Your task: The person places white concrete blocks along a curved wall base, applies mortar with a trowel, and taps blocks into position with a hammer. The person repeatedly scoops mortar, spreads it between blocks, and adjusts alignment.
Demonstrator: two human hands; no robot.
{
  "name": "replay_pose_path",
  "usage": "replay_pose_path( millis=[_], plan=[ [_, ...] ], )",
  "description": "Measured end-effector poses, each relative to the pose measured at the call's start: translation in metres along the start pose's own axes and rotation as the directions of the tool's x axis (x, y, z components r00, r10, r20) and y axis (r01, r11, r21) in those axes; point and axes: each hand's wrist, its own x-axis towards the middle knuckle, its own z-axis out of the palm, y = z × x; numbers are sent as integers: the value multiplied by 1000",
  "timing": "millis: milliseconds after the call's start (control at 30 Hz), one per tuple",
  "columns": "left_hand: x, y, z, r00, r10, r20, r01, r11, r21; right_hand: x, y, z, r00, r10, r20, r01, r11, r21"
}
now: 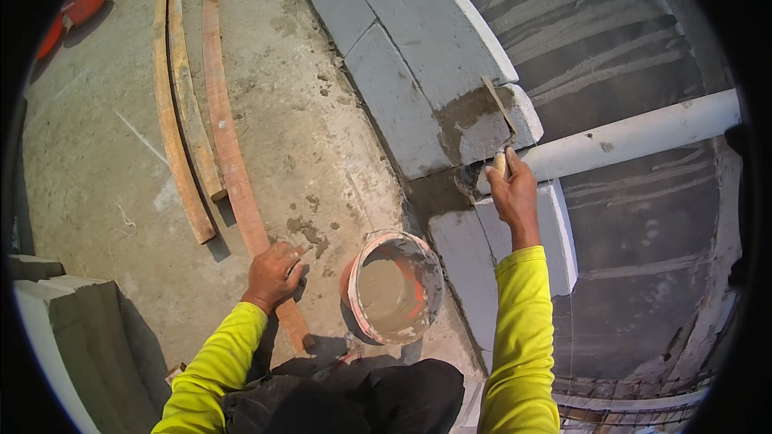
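Observation:
My right hand [515, 197] grips the wooden handle of a trowel [500, 164], closed around it. The trowel's thin blade reaches away from me over the wet, dark mortar patch [462, 116] at the end of a grey block [406, 104]. Just beside this hand, the end of a white pipe [627, 138] lies in a gap between blocks. My left hand [276, 275] is over a reddish wooden plank [241, 193], fingers loosely bent and partly apart, with nothing visible in it. Between my arms stands an orange bucket [360, 305] holding grey mortar [383, 288].
Two more planks [181, 124] lie on the concrete floor at the left. Grey blocks [80, 337] are stacked at the lower left. Orange-red tubs [87, 0] stand at the far left. Right of the block wall is a dark, streaked surface [643, 233], with wire mesh [635, 386] nearer me.

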Motion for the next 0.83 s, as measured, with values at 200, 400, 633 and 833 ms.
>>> replay_pose_path(
  millis=[200,400,633,833],
  plan=[
    [0,-1,1,1000,10,-2,-10,1000,0,30,-4,-56,958,176,225,-201,975,92],
    [2,1,-2,1000,14,-3,-15,999,-49,23,-10,-44,921,292,259,-356,899,255],
    [-1,-3,2,999,43,-4,-43,999,2,4,10,-8,952,269,143,-305,845,439],
    [-3,-8,3,997,-10,77,9,1000,13,-6,22,27,940,310,144,-334,749,572]
  ],
)
